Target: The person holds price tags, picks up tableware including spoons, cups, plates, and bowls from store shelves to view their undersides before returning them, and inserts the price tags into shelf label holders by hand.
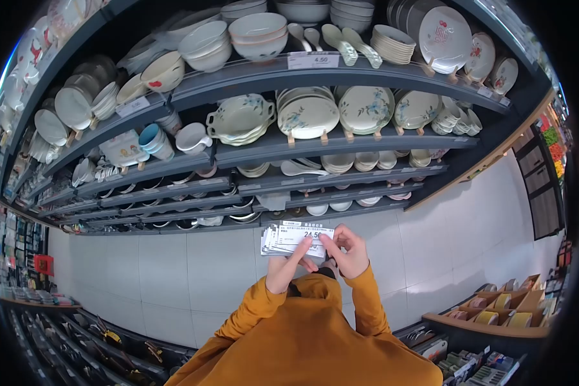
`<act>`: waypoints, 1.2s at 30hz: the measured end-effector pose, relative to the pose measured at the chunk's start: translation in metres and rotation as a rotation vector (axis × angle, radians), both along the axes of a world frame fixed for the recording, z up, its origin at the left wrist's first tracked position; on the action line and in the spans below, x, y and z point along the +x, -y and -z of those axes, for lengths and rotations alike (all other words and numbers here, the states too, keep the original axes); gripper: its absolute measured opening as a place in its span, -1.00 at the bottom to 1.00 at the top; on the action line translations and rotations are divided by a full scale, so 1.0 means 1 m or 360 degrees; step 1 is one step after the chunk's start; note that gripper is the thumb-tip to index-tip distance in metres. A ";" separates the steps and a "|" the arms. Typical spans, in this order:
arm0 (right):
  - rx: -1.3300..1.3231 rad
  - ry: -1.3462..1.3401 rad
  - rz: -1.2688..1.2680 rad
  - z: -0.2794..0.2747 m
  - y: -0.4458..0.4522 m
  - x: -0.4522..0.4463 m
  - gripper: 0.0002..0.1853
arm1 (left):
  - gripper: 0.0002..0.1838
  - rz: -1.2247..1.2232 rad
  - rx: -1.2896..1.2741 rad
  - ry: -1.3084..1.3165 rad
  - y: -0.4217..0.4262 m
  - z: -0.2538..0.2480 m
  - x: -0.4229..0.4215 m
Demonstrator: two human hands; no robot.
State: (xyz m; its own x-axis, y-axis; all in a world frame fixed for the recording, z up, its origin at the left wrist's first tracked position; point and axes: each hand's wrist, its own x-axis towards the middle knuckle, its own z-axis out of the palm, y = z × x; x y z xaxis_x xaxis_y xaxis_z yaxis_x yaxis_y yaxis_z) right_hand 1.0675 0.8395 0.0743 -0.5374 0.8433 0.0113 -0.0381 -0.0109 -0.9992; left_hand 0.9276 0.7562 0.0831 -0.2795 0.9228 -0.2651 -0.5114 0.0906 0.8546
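A fanned stack of white printed price labels (pixel 289 233) is held up in front of my body, the top one reading 24.50. My left hand (pixel 285 269) grips the stack from below, its thumb lying over the front. On the right side, my right hand (pixel 347 253) pinches the edge of the top labels between thumb and fingers. Both hands meet at the labels, below the lowest shelves.
Curved dark shelves (pixel 238 77) hold stacked bowls (pixel 258 35), patterned plates (pixel 307 114) and spoons (pixel 341 44). A shelf label (pixel 313 60) reads 4.50. Pale floor tiles (pixel 167 270) lie below. Wooden bins with tape rolls (pixel 487 318) stand at lower right, a red basket (pixel 44 265) at left.
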 end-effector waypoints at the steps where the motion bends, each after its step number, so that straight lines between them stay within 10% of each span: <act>1: 0.0007 -0.0004 -0.0007 -0.003 0.007 -0.005 -0.81 | -0.76 0.0016 -0.0001 0.0029 0.008 0.000 -0.005; 36: 0.0134 0.0013 0.0156 -0.042 0.088 -0.025 -0.88 | -0.50 0.0275 0.0381 0.0197 0.070 -0.018 -0.044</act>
State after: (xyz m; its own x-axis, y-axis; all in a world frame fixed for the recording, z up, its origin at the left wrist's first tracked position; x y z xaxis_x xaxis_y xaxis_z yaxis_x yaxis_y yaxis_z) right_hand 1.0420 0.7515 0.1166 -0.4526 0.8881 0.0801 -0.0266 0.0764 -0.9967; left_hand 0.8837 0.6861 0.1010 -0.0925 0.9941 -0.0568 -0.6072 -0.0111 0.7945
